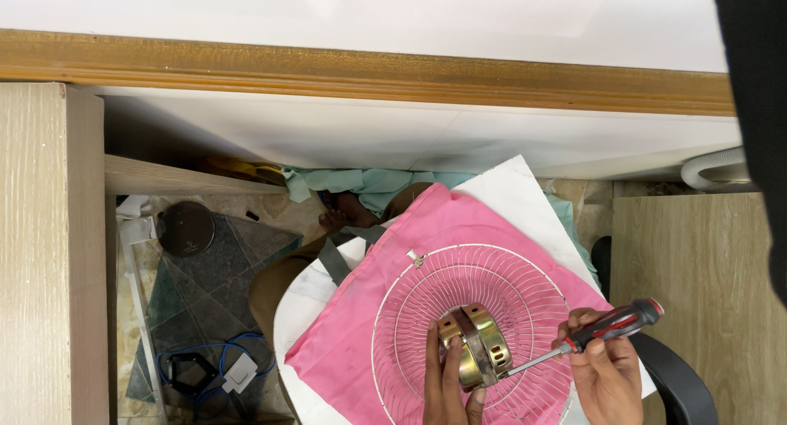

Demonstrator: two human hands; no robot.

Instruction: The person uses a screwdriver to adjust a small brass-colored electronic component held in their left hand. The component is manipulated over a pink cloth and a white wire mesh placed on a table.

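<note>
Left hand [449, 386] clamps the motor [474, 345], fingers pressed on its left side, thumb low; right hand [605, 374] is wrapped tight round the screwdriver [592, 335] handle, tip touching the motor's right edge. Motor sits at the centre of the grille [471, 331], which lies on the cloth [369, 310] over a white board [512, 191]. Motor is a brass-coloured metal can with 1 dark strap across it: likely dense, rigid, smooth-sided, so it could turn under torque; gripping across the strap and vented rim looks safest. Grille is thin wire, light, springy, probably bends if leaned on. Cloth is soft and may slide on the board. Left of the grip, well apart: floor clutter, blue cable [197, 355], white plug [239, 372], round dark lid [186, 227]. Right of the grip, a black chair arm [676, 380] sits just under the right wrist and may crowd the handle swing.
</note>
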